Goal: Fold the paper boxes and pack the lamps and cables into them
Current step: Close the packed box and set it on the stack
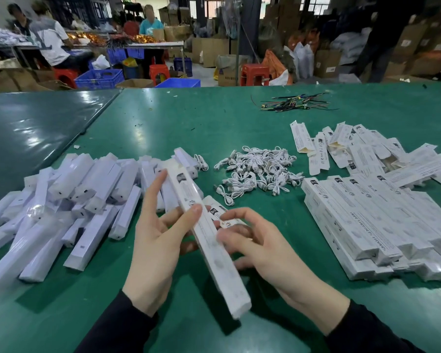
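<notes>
A long white paper box slants above the green table, between my hands. My left hand holds it from the left, thumb on top near its middle and index finger stretched along its far end. My right hand curls round its right side, fingertips by a small printed box flap. A heap of wrapped white lamps lies at the left. White coiled cables are piled in the middle. Flat and packed boxes are stacked at the right.
A bundle of coloured wires lies at the far side of the table. Beyond the table's far edge are blue crates, red stools, cardboard cartons and seated people at another bench.
</notes>
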### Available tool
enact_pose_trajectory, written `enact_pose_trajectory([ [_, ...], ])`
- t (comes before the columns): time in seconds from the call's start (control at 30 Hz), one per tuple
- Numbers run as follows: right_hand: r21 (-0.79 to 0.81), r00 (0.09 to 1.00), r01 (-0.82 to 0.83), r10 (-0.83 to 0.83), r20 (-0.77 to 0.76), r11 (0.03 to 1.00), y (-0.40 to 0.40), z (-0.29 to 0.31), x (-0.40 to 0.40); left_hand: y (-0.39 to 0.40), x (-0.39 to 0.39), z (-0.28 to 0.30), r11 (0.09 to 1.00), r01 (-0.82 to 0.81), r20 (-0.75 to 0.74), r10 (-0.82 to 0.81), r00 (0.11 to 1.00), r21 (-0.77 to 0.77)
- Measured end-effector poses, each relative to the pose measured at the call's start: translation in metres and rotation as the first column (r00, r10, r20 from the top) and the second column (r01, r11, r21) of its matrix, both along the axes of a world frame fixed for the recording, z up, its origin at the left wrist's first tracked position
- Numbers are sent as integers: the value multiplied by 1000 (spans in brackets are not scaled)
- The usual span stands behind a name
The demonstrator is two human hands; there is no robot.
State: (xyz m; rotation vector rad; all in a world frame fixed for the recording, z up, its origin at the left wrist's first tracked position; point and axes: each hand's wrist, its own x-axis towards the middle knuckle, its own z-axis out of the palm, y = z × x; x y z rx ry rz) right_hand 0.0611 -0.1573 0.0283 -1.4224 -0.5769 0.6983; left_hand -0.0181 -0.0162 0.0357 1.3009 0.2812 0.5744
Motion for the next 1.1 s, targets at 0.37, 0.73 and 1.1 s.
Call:
enact_pose_trajectory([
  [0.37, 179, 993, 65, -80, 81, 982, -2, -1, 7, -5, -3, 0, 935, 351, -145, -343, 928, 40],
  [0.73, 179, 996, 66, -76, 47, 982, -2, -3, 10, -8, -3, -4, 891, 454, -204, -445, 872, -4],
  [1.1, 149, 991, 91, -104, 85, 985, -1, -8, 10, -8, -5, -2, 902, 428, -260, -425, 867, -48],
])
